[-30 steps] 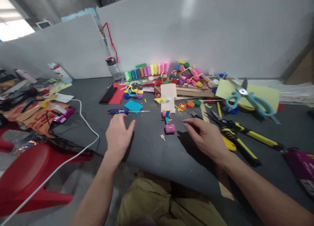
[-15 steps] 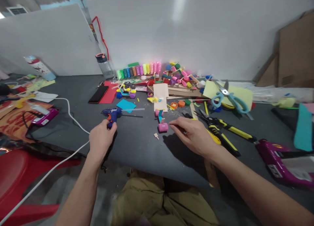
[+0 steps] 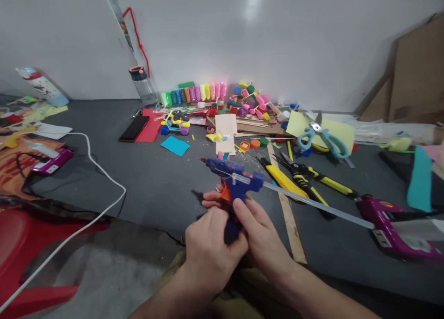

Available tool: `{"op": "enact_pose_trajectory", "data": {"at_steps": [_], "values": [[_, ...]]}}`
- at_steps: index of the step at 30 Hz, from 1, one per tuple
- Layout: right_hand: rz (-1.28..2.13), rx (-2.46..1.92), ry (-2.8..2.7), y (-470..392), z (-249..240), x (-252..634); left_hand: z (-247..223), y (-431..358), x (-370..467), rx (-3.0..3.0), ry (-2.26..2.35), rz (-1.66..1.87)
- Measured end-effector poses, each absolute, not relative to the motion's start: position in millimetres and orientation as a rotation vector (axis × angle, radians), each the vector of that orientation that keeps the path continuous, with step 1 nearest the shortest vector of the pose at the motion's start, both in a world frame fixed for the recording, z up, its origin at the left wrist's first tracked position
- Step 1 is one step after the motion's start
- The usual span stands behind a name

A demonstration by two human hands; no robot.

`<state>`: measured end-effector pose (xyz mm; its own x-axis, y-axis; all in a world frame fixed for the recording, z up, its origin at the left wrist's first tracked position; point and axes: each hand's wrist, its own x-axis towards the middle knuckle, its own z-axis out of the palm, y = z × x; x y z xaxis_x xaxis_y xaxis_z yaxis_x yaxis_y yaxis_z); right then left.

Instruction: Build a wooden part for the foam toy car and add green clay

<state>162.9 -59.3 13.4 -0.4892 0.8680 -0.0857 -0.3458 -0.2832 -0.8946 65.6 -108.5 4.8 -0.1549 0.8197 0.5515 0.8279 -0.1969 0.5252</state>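
A blue glue gun (image 3: 236, 174) with an orange trigger is held up in front of me, its nozzle toward the left and a long clear glue stick (image 3: 319, 205) out of its back. My left hand (image 3: 213, 245) is closed around the lower handle. Around the handle's right side wraps my right hand (image 3: 262, 231), thumb on the grip, some fingertips showing past the trigger. Just behind the gun, a small pink piece with a blue strip (image 3: 225, 156) is partly hidden. A blue paper square (image 3: 175, 145) lies to the left.
Scissors (image 3: 317, 129), a yellow cutter (image 3: 286, 182) and pliers (image 3: 305, 185) lie at the right. Coloured clay packs (image 3: 194, 93) line the board. A phone (image 3: 134, 128), bottle (image 3: 143, 88) and small model vehicle (image 3: 175, 123) are at the left; a white cable (image 3: 104, 168) crosses the table edge.
My left hand has lifted the glue gun and brought it right, to the middle. My right hand has moved down and left and now also grips it. The view has shifted slightly.
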Motion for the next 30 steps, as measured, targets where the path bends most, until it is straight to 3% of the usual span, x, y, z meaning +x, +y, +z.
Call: {"op": "enact_pose_trajectory", "data": {"at_steps": [6, 11, 18, 30], "values": [[1.697, -0.955, -1.001, -68, 3, 211, 7, -98, 40, -2.504, -1.766, -1.526], [1.597, -1.043, -1.055, -70, -5, 233, 9, -47, -10, -2.494, -1.995, -1.379], [1.541, -1.113, -1.140, -65, -10, 234, -3, 28, -25, -2.971, -2.038, -1.104], [1.370, -1.268, -1.371, -54, -19, 234, -12, 39, -24, -3.115, -2.151, -1.185]]}}
